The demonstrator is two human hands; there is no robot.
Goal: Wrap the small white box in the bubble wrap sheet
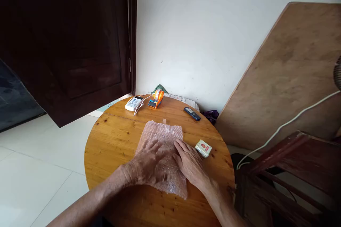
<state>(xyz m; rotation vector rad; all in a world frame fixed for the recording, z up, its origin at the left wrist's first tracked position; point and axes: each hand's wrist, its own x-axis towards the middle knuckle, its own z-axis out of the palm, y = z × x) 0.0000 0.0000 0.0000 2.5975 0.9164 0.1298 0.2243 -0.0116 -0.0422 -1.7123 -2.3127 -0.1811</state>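
Note:
A sheet of clear bubble wrap (168, 175) lies spread on the round wooden table (112, 142). My left hand (146, 163) rests over its left half, fingers spread out. On its right edge lies my right hand (189, 161), flat with the fingers stretched forward. Neither hand grips anything that shows. Just beyond my right hand stands a small white box with a red emblem (203, 148). A small piece of clear tape (164, 121) sits at the far edge of the wrap.
Toward the back are an orange tape dispenser (156, 99), a white device with a cable (134, 103) and a dark handheld device (192, 114). A dark door (66, 42) stands at left. To the right are a wooden board (287, 78) and a dark red chair (279, 156).

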